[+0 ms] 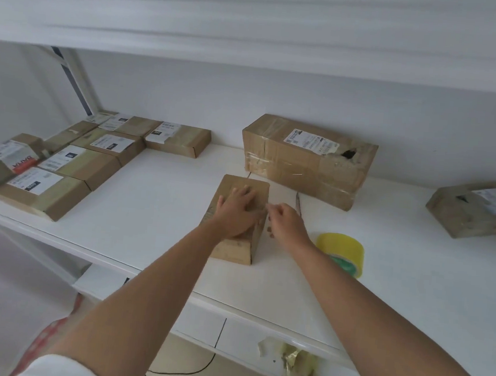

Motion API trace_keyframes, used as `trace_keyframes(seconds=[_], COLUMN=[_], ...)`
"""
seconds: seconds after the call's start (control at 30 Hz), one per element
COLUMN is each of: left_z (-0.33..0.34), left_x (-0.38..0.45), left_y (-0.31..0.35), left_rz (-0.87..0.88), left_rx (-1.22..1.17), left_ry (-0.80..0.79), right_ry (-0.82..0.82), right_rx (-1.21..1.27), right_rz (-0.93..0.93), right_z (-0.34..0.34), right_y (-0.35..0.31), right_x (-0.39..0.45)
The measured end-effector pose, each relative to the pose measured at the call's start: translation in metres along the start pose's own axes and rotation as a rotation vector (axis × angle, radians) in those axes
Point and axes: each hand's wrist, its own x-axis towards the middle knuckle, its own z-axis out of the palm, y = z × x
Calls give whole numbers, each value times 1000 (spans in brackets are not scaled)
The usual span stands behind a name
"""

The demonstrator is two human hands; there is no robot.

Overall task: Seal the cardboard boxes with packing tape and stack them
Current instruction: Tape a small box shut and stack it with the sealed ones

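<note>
The small box [239, 217] sits near the middle of the desk [156, 197], a little back from its front edge. The left hand [237, 209] lies flat on the box's top, fingers spread and straight, pressing it down. The right hand [287, 221] is at the box's right top edge with fingers curled as if pinching something there, probably a strip of tape, though the blur hides what, so I cannot tell its grip for sure. The tape roll [341, 254] stands just right of that hand, near the front edge.

Risks, as I judge them: if the left hand eases off, the box may skid and the tape go on crooked or wrinkled. A careless sweep of the right arm could knock the roll off the front edge. The big box [307, 160] behind and the row of boxes [72, 160] by the left edge stand well clear.
</note>
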Motion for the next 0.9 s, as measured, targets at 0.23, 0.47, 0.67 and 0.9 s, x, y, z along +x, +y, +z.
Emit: trace_keyframes(seconds=[0.23,0.47,0.67,0.9], left_z=[-37,-18,-8,-5], left_x=[-12,-28,-37,-63], left_y=[-44,-74,-70,-71], left_rz=[-206,-71,-101,-45], left_rx=[-375,-671,-568,-735], left_ry=[269,-53,136,-51], right_ry=[-190,-186,-191,-233], right_rx=[113,198,170,351], right_rz=[133,110,119,81], right_z=[39,51,51,43], right_y=[0,-1,-4,6], right_x=[-13,-18,-26,-24])
